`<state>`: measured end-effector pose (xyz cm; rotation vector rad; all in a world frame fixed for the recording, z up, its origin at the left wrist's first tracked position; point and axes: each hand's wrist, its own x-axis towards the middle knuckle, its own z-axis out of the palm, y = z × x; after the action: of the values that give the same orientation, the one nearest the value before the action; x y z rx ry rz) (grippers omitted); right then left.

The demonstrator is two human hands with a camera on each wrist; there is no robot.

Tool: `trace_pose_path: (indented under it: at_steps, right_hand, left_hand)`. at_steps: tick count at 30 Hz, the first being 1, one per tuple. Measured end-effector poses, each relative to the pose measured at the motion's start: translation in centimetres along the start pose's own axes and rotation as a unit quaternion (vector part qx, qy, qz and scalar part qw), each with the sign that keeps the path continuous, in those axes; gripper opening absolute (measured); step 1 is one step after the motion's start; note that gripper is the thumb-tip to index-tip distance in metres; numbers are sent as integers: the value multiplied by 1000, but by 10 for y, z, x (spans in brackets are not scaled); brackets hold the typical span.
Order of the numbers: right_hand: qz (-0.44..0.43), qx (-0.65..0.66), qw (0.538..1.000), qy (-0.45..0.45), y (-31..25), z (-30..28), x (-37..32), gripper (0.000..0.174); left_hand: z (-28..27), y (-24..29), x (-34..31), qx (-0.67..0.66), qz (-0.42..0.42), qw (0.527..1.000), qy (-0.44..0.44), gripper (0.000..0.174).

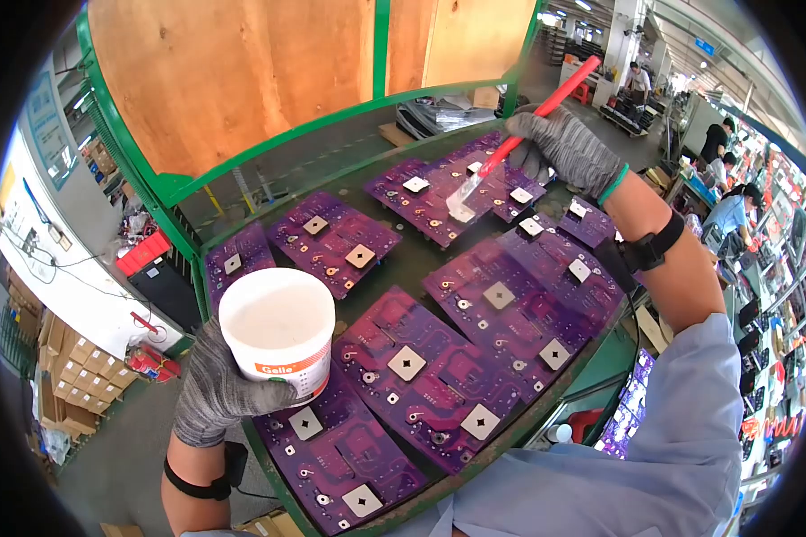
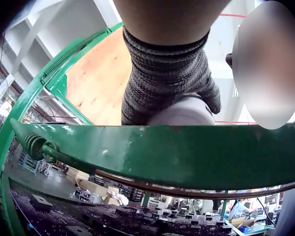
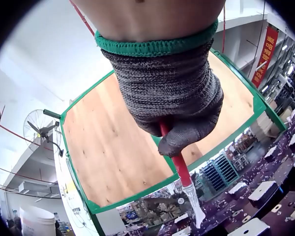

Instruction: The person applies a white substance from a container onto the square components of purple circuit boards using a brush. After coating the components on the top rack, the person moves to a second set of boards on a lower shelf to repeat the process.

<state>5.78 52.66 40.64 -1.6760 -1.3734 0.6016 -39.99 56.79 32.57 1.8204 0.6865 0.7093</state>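
Note:
My gloved left hand (image 1: 219,385) grips a white tub (image 1: 279,329) of white paste with an orange label, held over the near-left purple circuit boards (image 1: 421,367). In the left wrist view the glove (image 2: 162,73) wraps the tub (image 2: 182,114) behind a green frame bar (image 2: 187,152). My gloved right hand (image 1: 569,148) holds a red-handled brush (image 1: 533,116); its white bristles (image 1: 461,208) touch a far board (image 1: 439,192). The right wrist view shows the glove (image 3: 172,93) round the red handle (image 3: 179,164).
Several purple boards with grey square pads lie on a green-edged table (image 1: 609,353). A green-framed wooden panel (image 1: 233,72) stands behind it. Cardboard boxes (image 1: 72,376) sit on the floor at left. People work at benches at right (image 1: 725,179).

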Motion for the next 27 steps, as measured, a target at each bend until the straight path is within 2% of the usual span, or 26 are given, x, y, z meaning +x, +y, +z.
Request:
trace_pose_path:
  at_steps: [2,5,6,8,9,12,13,14,17,19,21,22,25,27]
  right_hand:
    - [-1,-30,999,-26,8,1,1,30]
    - [28,-52,998,14,6,-11,4,28]
    - [17,-32,999,0,5,-12,5,28]
    - [6,-9,1000,3,4,-7,1,28]
    - [-4,15,1000,7,1,-2,-3,28]
    - [28,-30,999,16,-1,-3,-8,29]
    - [38,-56,997,21,-2,-7,-8,31]
    - [18,-28,999,16,7,-13,-1,31]
    - [-7,37,998,41,2,0,-4,28]
    - [-13,19,999,24,3,1,-3,27]
    - [49,-84,995,16,-6,-3,-7,29]
    - [49,-85,995,14,-7,-2,-7,29]
    - [-9,10,1000,19,-4,-2,-13,30]
    - [3,8,1000,9,-3,1,-16,30]
  left_hand:
    - [2,2,1,12,16,1000,14,93]
    - [3,2,-1,-33,12,999,17,93]
    - [2,2,-2,-33,12,999,19,93]
    - [0,2,-3,-3,5,1000,6,105]
    - [1,5,-2,-3,6,1000,5,105]
    - [4,13,0,-14,-8,1000,1,105]
    - [3,10,0,-21,4,1000,11,100]
    - [3,8,-2,-29,15,999,22,94]
    - [5,10,-1,-30,12,999,17,96]
    - [8,12,1,-29,16,999,16,97]
    - [7,11,2,-29,18,999,19,98]
    - [7,10,2,-28,17,999,15,98]
    - [11,13,4,-15,21,1000,0,97]
    - [17,18,7,-3,26,1000,-5,96]
